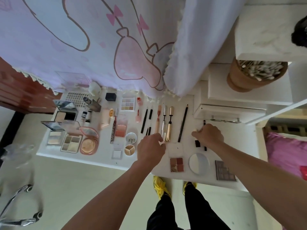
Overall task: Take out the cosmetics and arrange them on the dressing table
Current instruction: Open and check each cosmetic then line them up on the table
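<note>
left hand (150, 147): curled at silver tube's (163, 130) 6 o'clock end, hold unclear
right hand (208, 135): curled over thin black stick (205, 147), grip unclear

At the left of the table (177, 113) lay compacts (71, 143); pens and tubes (163, 123) ran side by side across its middle. Along the front edge sat a palette (177, 164), what seemed a mirror (198, 163) right of it, then a second palette (225, 170).

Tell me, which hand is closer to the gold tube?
The left hand. Its fingertips are right beside the near end of the gold tube. The right hand is farther off to the right, past the long black pencil.
</note>
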